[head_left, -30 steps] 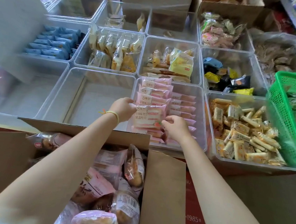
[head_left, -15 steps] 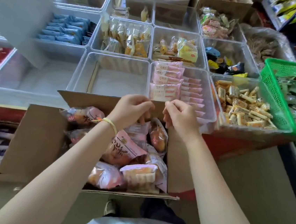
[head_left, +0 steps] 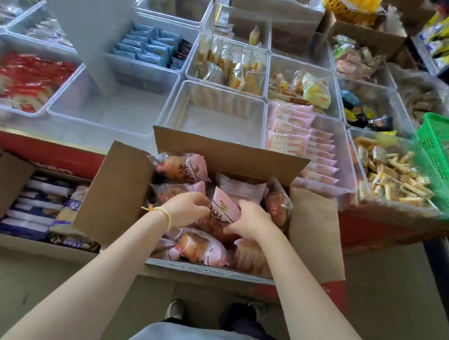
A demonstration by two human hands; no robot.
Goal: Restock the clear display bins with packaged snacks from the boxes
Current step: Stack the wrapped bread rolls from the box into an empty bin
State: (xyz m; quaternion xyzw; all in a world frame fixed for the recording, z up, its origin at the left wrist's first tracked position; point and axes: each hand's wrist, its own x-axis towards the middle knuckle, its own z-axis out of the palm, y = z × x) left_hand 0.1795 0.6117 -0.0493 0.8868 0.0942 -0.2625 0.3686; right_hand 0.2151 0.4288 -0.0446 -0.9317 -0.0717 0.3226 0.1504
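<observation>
Nearest: person stood over an open cardboard box point(head_left: 314, 229) on the floor, shoes visible below it. Box was well stocked with pink snack packs point(head_left: 187, 168), bread-type items in clear/pink wrap.

Both hands were down in the box. Left hand point(head_left: 185, 213), yellow band at the wrist, and right hand point(head_left: 251, 222) each had a grip closed on the same pink pack point(head_left: 223, 211), one on each side, pack tilted up on its end. Whether other packs were gathered underneath it: cannot tell, the hands covered that.

To the left, a second open box point(head_left: 0, 182) held dark blue-and-white packs, untouched as far as visible.

Beyond the box flap, on the table: front row of clear bins. The bin with pink packs point(head_left: 349, 180) looked partly done. One tall standing row at its left, a lower overlapped row beside it, free space at the right side. Judged roughly half filled, and judged the likely target for the pack in hand, though its wrappers did not clearly match.

Empty bin point(head_left: 178, 101) just left of it, and another empty one further left. Those remained to fill. Bin of small golden bars at right looked full, green basket point(head_left: 435, 153) sitting over its edge.

Further back: blue packs, yellow-wrapped cakes, mixed items, several bins low or nearly bare.

Overall judgement: early-to-mid task. One bin in progress, plenty of stock left in the box, multiple bins outstanding.
</observation>
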